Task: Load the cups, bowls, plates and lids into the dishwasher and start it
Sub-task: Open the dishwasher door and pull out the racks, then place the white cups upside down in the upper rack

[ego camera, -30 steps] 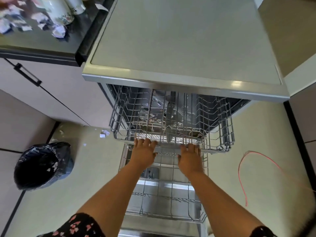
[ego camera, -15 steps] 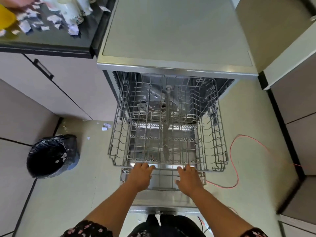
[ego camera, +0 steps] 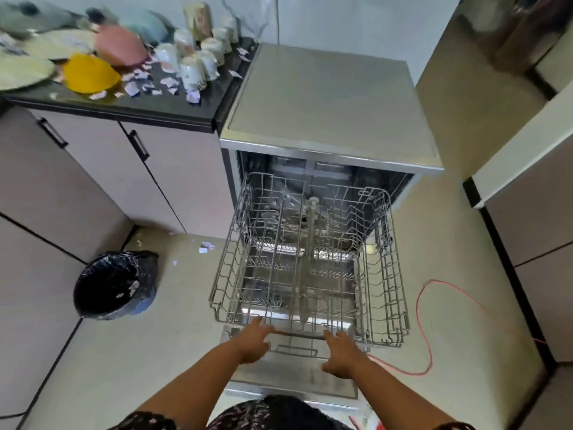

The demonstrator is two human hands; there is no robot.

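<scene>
Reaching forward, both hands are at the front rail of the upper rack (ego camera: 307,274), which stands drawn out of the dishwasher (ego camera: 328,103) above its lowered door (ego camera: 291,377). The left hand (ego camera: 252,339) has its fingers stretched onto the rail, but it is blurred and I cannot tell if they hook around the wire. The right hand (ego camera: 341,355) looks loose, with the fingers relaxed and the thumb spread to the side, holding nothing. The rack carries no dishes. It is stiff wire and probably light to move, and the front bar is the natural place to hold it.

The dishes wait on the dark counter (ego camera: 161,103) to the left of the dishwasher. The white cups (ego camera: 192,69) are nearest to it, among paper scraps (ego camera: 136,82). Farther left are a yellow bowl (ego camera: 88,72), a pink bowl (ego camera: 119,49) and pale plates (ego camera: 24,69). The cups seem ceramic, so likely fragile and smooth. I would grasp each around its body. The plates are wide and thin, so the rim is the safer hold. On the floor to the left of the dishwasher stands a black bin (ego camera: 114,285), and a red cable (ego camera: 431,336) lies to its right.
</scene>
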